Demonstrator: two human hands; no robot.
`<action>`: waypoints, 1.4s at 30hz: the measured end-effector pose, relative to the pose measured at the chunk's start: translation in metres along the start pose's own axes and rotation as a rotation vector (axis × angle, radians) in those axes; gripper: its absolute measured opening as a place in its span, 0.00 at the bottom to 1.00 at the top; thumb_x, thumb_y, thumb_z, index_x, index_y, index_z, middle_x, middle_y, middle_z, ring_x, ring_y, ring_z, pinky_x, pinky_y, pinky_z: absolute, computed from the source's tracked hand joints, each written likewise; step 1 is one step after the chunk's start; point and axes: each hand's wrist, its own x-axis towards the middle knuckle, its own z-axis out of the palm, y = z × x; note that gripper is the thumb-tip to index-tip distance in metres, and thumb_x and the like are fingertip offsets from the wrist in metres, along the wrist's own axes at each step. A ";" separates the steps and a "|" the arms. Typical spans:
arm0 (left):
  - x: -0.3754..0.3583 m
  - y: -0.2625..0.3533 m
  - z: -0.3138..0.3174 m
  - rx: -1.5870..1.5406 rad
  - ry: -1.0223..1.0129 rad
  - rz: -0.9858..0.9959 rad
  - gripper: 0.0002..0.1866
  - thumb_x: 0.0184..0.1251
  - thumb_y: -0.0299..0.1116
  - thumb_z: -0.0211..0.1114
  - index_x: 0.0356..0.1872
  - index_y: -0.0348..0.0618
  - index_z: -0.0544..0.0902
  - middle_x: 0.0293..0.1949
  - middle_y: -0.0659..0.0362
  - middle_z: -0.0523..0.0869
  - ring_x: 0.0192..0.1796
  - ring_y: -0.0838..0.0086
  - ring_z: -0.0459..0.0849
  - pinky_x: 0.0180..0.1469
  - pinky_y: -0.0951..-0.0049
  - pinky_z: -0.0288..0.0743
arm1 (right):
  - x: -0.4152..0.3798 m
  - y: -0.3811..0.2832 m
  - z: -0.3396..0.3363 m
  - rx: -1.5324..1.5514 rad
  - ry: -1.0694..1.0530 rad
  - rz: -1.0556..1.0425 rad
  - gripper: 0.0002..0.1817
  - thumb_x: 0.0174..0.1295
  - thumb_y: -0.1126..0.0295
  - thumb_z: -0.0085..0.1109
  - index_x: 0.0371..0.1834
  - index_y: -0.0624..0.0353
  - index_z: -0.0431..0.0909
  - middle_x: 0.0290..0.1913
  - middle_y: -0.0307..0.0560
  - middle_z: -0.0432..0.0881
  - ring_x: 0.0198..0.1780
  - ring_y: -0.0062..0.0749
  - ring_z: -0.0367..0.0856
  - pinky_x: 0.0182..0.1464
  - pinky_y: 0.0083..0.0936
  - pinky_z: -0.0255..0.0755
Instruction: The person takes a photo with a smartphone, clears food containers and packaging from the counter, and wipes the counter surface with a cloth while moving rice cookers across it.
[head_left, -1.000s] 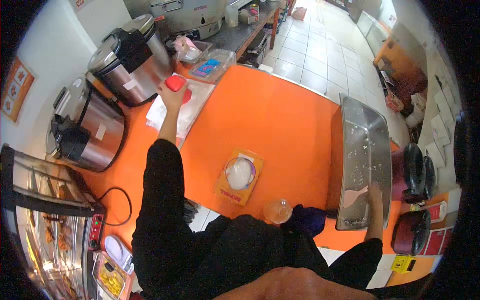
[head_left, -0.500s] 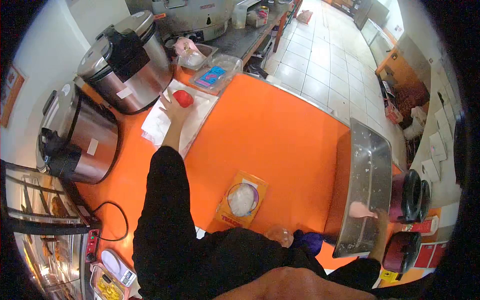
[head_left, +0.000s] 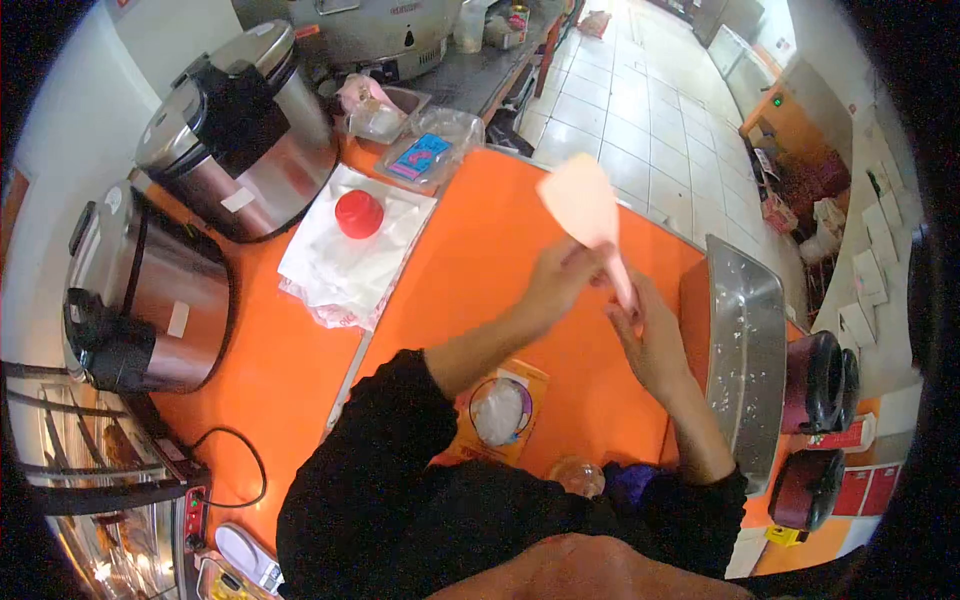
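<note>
A pale pink rice paddle [head_left: 582,200] is held up over the orange counter, its blade pointing away from me. My right hand [head_left: 648,338] grips the handle near its end. At the neck, just below the blade, my left hand [head_left: 560,285] has its fingers closed on the paddle; part of the grip is hidden. A red cup [head_left: 358,214] stands on white paper sheets [head_left: 345,265] to the left, apart from both hands. Beneath my forearms, a clear bag with whitish contents [head_left: 497,412] lies on a yellow box [head_left: 530,392].
Two large steel rice cookers [head_left: 235,140] [head_left: 150,300] line the left side. A metal tray [head_left: 745,345] with white grains sits on the right, beside dark lidded containers [head_left: 808,485]. A plastic bag with a blue label [head_left: 420,156] lies at the back. A scale [head_left: 243,555] is lower left.
My left hand has left the red cup and come to the rice paddle. My right hand has lifted the paddle from over the metal tray to the middle.
</note>
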 end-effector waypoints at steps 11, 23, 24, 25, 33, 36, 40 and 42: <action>0.218 0.095 -0.333 0.949 1.025 0.777 0.20 0.53 0.36 0.69 0.45 0.36 0.78 0.37 0.47 0.85 0.38 0.57 0.84 0.42 0.63 0.76 | -0.189 0.081 -0.076 -0.269 0.518 0.652 0.26 0.66 0.65 0.58 0.66 0.59 0.65 0.63 0.51 0.69 0.65 0.38 0.66 0.66 0.36 0.58; 0.228 0.070 -0.372 1.559 0.977 0.763 0.22 0.50 0.37 0.72 0.44 0.35 0.79 0.42 0.50 0.82 0.40 0.59 0.80 0.48 0.60 0.74 | -0.318 0.112 -0.004 1.336 1.249 1.129 0.16 0.56 0.66 0.60 0.47 0.59 0.72 0.45 0.48 0.75 0.48 0.48 0.76 0.49 0.56 0.79; 0.223 0.071 -0.368 1.608 0.991 0.865 0.22 0.50 0.37 0.72 0.44 0.35 0.78 0.43 0.51 0.82 0.40 0.59 0.80 0.49 0.60 0.74 | -0.305 0.104 -0.014 1.323 1.277 1.205 0.13 0.54 0.73 0.57 0.43 0.62 0.72 0.43 0.50 0.76 0.48 0.47 0.76 0.51 0.58 0.78; 0.219 0.069 -0.361 1.635 1.009 0.963 0.23 0.50 0.37 0.73 0.44 0.35 0.78 0.44 0.51 0.82 0.40 0.60 0.79 0.49 0.61 0.73 | -0.314 0.113 -0.014 1.413 1.283 1.099 0.11 0.51 0.77 0.53 0.39 0.63 0.72 0.41 0.52 0.75 0.49 0.48 0.77 0.51 0.59 0.77; 0.131 0.017 -0.187 0.869 0.462 0.641 0.24 0.58 0.33 0.70 0.55 0.38 0.73 0.50 0.57 0.76 0.37 0.76 0.75 0.39 0.75 0.73 | -0.323 0.135 -0.052 1.372 1.284 1.096 0.16 0.51 0.81 0.46 0.44 0.78 0.66 0.43 0.69 0.76 0.43 0.65 0.80 0.50 0.76 0.69; 0.083 0.015 -0.094 0.851 0.250 0.540 0.21 0.63 0.31 0.66 0.56 0.41 0.72 0.50 0.58 0.76 0.40 0.76 0.75 0.43 0.77 0.72 | -0.332 0.114 -0.063 1.454 1.266 1.041 0.16 0.51 0.81 0.46 0.43 0.78 0.66 0.41 0.69 0.76 0.43 0.67 0.80 0.48 0.78 0.68; 0.028 -0.005 -0.020 0.774 -0.154 0.457 0.19 0.63 0.29 0.65 0.55 0.41 0.73 0.51 0.58 0.76 0.45 0.76 0.76 0.46 0.76 0.71 | -0.352 0.054 -0.080 1.514 1.212 1.004 0.24 0.48 0.84 0.46 0.51 0.81 0.61 0.49 0.69 0.73 0.47 0.67 0.78 0.52 0.58 0.78; 0.000 -0.004 0.010 0.786 -0.317 0.417 0.19 0.63 0.28 0.65 0.54 0.41 0.73 0.52 0.57 0.77 0.46 0.75 0.76 0.47 0.74 0.71 | -0.356 0.026 -0.089 1.494 1.300 1.005 0.23 0.47 0.84 0.46 0.50 0.83 0.61 0.49 0.69 0.73 0.48 0.67 0.78 0.53 0.58 0.78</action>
